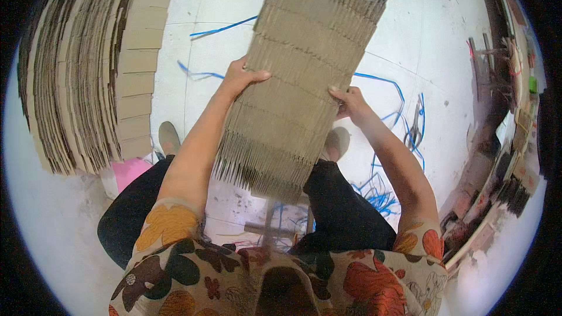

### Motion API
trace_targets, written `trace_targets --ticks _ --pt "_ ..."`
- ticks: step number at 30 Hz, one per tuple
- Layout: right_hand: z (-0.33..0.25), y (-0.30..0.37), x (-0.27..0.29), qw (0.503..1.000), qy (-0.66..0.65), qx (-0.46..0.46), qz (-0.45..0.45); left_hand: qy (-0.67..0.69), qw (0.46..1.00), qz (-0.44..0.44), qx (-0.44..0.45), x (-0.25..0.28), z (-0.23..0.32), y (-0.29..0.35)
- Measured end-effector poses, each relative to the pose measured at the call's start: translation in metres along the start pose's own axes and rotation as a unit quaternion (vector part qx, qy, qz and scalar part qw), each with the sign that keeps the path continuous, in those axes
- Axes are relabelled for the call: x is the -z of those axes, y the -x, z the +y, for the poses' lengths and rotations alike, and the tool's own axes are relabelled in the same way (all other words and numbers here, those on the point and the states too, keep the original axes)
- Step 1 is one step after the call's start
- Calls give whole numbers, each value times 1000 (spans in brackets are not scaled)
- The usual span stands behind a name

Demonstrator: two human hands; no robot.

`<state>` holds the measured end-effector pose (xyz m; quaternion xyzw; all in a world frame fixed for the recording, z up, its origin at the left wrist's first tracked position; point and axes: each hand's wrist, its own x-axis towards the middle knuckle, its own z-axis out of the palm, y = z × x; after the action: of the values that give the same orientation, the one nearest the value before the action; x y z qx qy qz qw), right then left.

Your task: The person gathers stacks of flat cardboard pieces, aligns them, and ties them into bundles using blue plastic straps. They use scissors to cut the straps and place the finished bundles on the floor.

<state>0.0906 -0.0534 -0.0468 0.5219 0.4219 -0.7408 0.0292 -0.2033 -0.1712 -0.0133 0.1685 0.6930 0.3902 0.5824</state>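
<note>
while its far end is tilted toward the right, a thick bundle of brown cardboard pieces [298, 76] is held up over the middle of the pale floor [398, 35], between and beyond the dark-trousered knees [345, 208]. its left long edge is gripped by the left hand [241, 79], with the thumb laid across the upper face; its right long edge is gripped by the right hand [352, 105], slightly nearer the body, with the thumb pressed on the rim. the hands are set apart by the width of the bundle and both are clamped on it; the fingers underneath are mostly hidden. whether the near end is supported from below cannot be told.

toward the left edge of the floor, long curved rows of similar cardboard [82, 76] are packed side by side, and a pink item [130, 172] is partly covered at their near end. blue straps [374, 76] are scattered across the floor and tangled beside the right knee. dark scissors [415, 126] are laid among them. along the floor's right edge, assorted pieces [486, 216] are heaped, too blurred to be told apart.
</note>
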Motion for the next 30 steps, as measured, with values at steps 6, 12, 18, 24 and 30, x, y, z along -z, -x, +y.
trace_targets --ticks 6,12,18,24,30 --pt "41 25 -45 999 -28 30 17 -60 995 32 -69 15 -59 46" --pt "-6 15 -5 983 158 -72 -64 -49 992 69 -89 24 -79 35" --pt "-58 -54 85 817 286 264 426 -36 995 56 -71 18 -64 40" --pt "-118 -113 107 808 198 254 494 -32 996 54 -64 17 -73 36" --pt "-143 -127 81 822 202 195 496 -23 995 60 -71 15 -71 39"
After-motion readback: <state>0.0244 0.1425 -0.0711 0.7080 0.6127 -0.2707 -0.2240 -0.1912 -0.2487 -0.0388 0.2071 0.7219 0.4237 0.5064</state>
